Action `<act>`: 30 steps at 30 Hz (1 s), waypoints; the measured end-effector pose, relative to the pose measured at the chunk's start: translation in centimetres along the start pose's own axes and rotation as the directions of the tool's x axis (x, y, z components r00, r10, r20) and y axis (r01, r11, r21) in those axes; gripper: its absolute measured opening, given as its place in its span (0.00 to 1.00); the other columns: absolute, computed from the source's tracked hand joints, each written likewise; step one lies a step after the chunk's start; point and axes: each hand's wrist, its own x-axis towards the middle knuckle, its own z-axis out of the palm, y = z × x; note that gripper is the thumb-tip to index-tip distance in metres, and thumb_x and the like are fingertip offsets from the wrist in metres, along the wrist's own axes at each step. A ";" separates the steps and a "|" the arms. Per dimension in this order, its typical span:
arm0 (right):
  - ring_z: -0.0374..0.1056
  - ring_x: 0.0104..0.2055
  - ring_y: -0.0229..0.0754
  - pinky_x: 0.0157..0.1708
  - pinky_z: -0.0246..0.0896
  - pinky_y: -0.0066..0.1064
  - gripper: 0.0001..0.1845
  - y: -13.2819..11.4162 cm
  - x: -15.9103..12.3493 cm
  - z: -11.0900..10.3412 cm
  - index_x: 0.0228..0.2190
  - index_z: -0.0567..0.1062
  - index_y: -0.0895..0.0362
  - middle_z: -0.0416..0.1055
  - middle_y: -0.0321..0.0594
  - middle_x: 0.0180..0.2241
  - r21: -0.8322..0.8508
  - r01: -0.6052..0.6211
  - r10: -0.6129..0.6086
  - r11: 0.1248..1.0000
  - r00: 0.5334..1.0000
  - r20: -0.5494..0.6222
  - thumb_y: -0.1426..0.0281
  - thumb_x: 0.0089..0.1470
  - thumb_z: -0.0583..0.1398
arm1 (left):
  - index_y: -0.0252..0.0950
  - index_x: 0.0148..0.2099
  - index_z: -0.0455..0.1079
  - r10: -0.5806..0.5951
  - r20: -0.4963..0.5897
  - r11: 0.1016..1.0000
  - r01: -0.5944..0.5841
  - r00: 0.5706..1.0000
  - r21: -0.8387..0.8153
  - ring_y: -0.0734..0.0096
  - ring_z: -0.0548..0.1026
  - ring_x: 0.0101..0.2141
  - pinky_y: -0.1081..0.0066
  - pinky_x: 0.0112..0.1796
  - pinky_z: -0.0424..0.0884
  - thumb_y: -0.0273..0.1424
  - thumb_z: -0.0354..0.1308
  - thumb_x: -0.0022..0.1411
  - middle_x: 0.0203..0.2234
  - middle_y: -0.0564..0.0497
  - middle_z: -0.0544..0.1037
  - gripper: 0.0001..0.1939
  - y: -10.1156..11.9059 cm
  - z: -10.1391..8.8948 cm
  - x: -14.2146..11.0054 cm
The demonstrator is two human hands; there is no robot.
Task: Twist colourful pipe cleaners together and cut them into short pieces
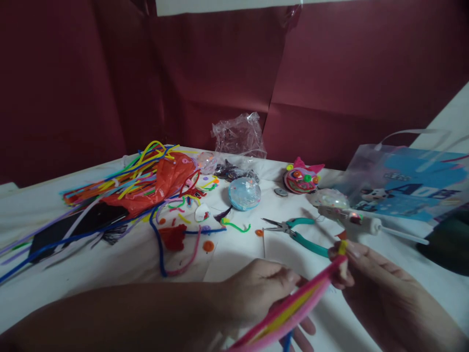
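My left hand (262, 288) and my right hand (370, 276) together hold a bundle of pipe cleaners (293, 308), pink on the outside with yellow and orange inside. The bundle runs from the bottom centre up to the right. My right fingers pinch its top end, where a yellow tip and a small red piece stick out. My left hand grips the bundle lower down, and a blue strand hangs below it. Both hands hover just above the white table (234, 254), at its near edge.
Teal-handled pliers (298, 232) and a glue gun (351, 220) lie just beyond my hands. Farther back are a blue round ball (244, 193), a pink clown-like craft (301, 178), a crumpled clear bag (240, 134) and a printed blue bag (403, 188). Loose pipe cleaners (124, 183) and an orange bag cover the left.
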 end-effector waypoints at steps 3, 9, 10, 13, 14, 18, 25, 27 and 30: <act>0.57 0.22 0.39 0.22 0.59 0.27 0.11 1.0 -0.3 0.7 0.17 0.73 0.56 0.64 0.37 0.16 -0.010 -0.044 0.045 0.999 0.998 0.037 0.62 0.37 0.66 | 0.33 0.38 0.61 -0.009 -0.015 1.000 0.009 1.000 0.009 0.78 0.66 0.15 0.74 0.22 0.62 0.52 0.57 0.43 0.20 0.52 0.70 0.29 0.0 0.3 -0.2; 0.58 0.22 0.38 0.27 0.61 0.27 0.14 2.1 -0.8 0.9 0.12 0.72 0.58 0.63 0.36 0.15 -0.042 -0.064 0.067 0.997 0.993 0.095 0.62 0.38 0.65 | 0.32 0.31 0.61 -0.070 -0.098 0.992 0.079 0.993 0.100 0.83 0.61 0.13 0.78 0.19 0.57 0.43 0.56 0.49 0.18 0.53 0.69 0.18 0.0 0.3 -0.4; 0.59 0.22 0.38 0.27 0.61 0.28 0.15 2.1 -0.8 0.9 0.12 0.72 0.58 0.63 0.37 0.15 -0.052 -0.072 0.077 0.996 0.991 0.106 0.62 0.38 0.65 | 0.32 0.30 0.61 -0.083 -0.097 0.991 0.092 0.992 0.094 0.83 0.61 0.13 0.79 0.18 0.56 0.41 0.55 0.50 0.17 0.54 0.69 0.16 0.0 0.3 -0.4; 0.59 0.22 0.40 0.23 0.60 0.27 0.12 1.8 -1.0 0.8 0.15 0.74 0.57 0.64 0.38 0.15 -0.069 -0.097 0.104 0.993 0.988 0.117 0.62 0.37 0.66 | 0.31 0.29 0.63 -0.112 -0.088 0.988 0.120 0.990 0.095 0.82 0.61 0.13 0.79 0.18 0.56 0.39 0.53 0.51 0.14 0.56 0.66 0.14 0.1 0.4 -0.5; 0.59 0.21 0.39 0.22 0.60 0.26 0.12 1.7 -1.1 0.9 0.15 0.74 0.57 0.64 0.37 0.14 -0.066 -0.094 0.101 0.993 0.988 0.116 0.62 0.36 0.67 | 0.31 0.28 0.63 -0.087 -0.114 0.988 0.100 0.990 0.116 0.82 0.61 0.13 0.78 0.18 0.56 0.38 0.52 0.51 0.14 0.56 0.66 0.14 0.2 0.4 -0.5; 0.57 0.20 0.36 0.22 0.58 0.21 0.12 1.2 -1.5 1.5 0.18 0.76 0.56 0.62 0.35 0.13 -0.050 -0.081 0.082 0.995 0.997 0.008 0.61 0.33 0.68 | 0.30 0.25 0.64 0.055 -0.322 0.993 -0.020 0.945 0.113 0.78 0.65 0.19 0.76 0.22 0.60 0.35 0.52 0.48 0.18 0.53 0.68 0.11 0.7 0.5 -0.4; 0.59 0.20 0.36 0.21 0.59 0.23 0.13 1.8 -1.2 1.6 0.17 0.75 0.58 0.64 0.37 0.14 -0.051 -0.127 0.130 0.991 0.990 0.059 0.61 0.34 0.68 | 0.30 0.24 0.66 0.171 -0.269 0.945 -0.081 0.948 0.316 0.75 0.65 0.25 0.73 0.30 0.61 0.35 0.51 0.51 0.19 0.52 0.67 0.13 0.2 0.0 -0.5; 0.60 0.20 0.36 0.22 0.59 0.23 0.12 2.2 -1.2 1.3 0.18 0.75 0.58 0.65 0.37 0.15 -0.034 -0.138 0.141 0.990 0.986 0.093 0.62 0.36 0.67 | 0.30 0.26 0.67 0.202 -0.227 0.939 -0.123 0.953 0.323 0.74 0.66 0.28 0.73 0.33 0.62 0.36 0.50 0.53 0.21 0.52 0.68 0.14 0.1 0.0 -0.7; 0.61 0.21 0.37 0.23 0.60 0.24 0.10 2.6 -1.4 1.1 0.19 0.75 0.57 0.66 0.36 0.15 0.001 -0.170 0.168 0.986 0.975 0.143 0.63 0.39 0.66 | 0.30 0.29 0.68 0.240 -0.140 0.946 -0.200 0.961 0.254 0.74 0.66 0.29 0.73 0.36 0.62 0.38 0.48 0.56 0.24 0.51 0.69 0.16 0.2 0.3 -0.8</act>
